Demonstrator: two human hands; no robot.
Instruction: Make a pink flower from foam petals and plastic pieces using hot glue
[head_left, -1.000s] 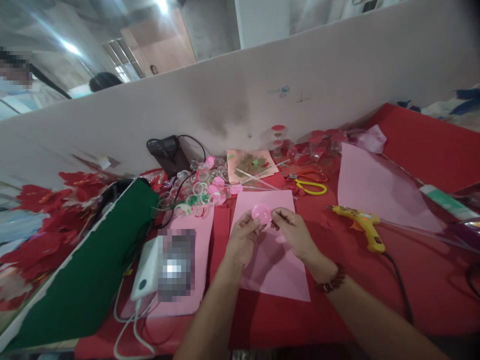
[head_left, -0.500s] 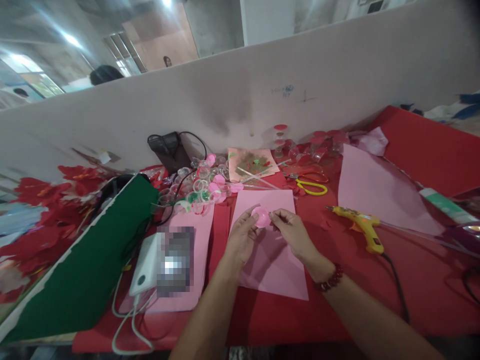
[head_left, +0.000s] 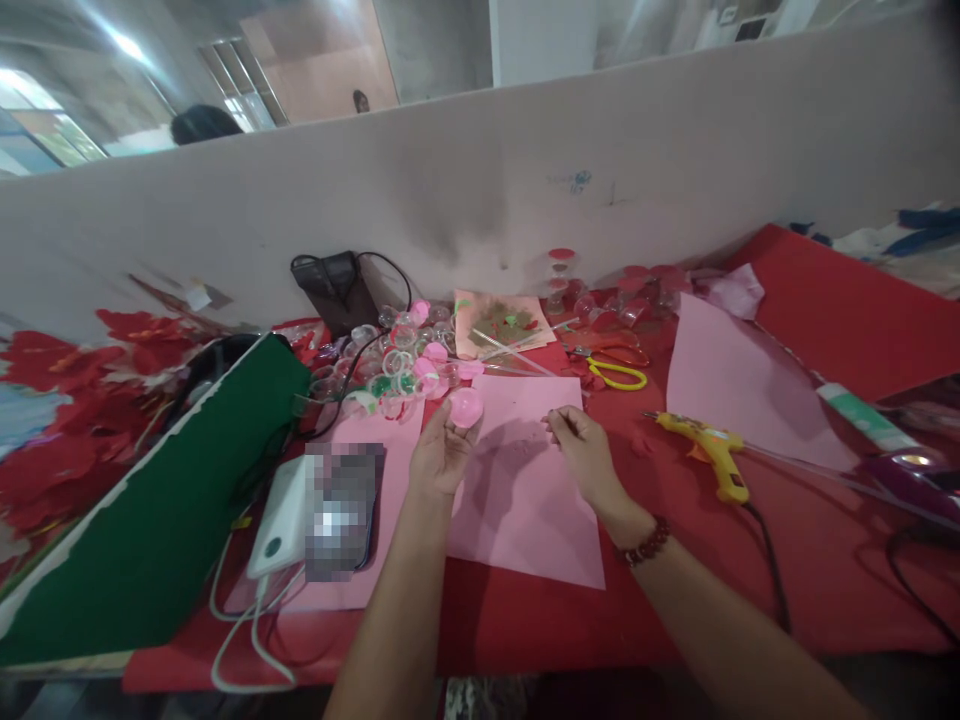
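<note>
My left hand (head_left: 444,450) grips a small plastic cup with a pink round face (head_left: 466,407), held up beyond the far left edge of a pink sheet (head_left: 525,530). Over the right part of that sheet is my right hand (head_left: 581,445), thumb and fingertips pinched together. Whatever lies between those fingertips, if anything, is too small to make out. Left of the cup is a heap of clear plastic cups (head_left: 397,362), some with pink or red faces.
A yellow glue gun (head_left: 709,445) lies at right, with yellow-handled scissors (head_left: 616,372) behind it. A white power bank (head_left: 281,515) with cables is at left beside a green board (head_left: 180,510). A stained paper pad (head_left: 506,325) sits at the back, before a grey partition (head_left: 465,200).
My hands have moved apart. The left one has carried the pink-faced cup away to the left, while the right has let go of it and stays over the sheet.
</note>
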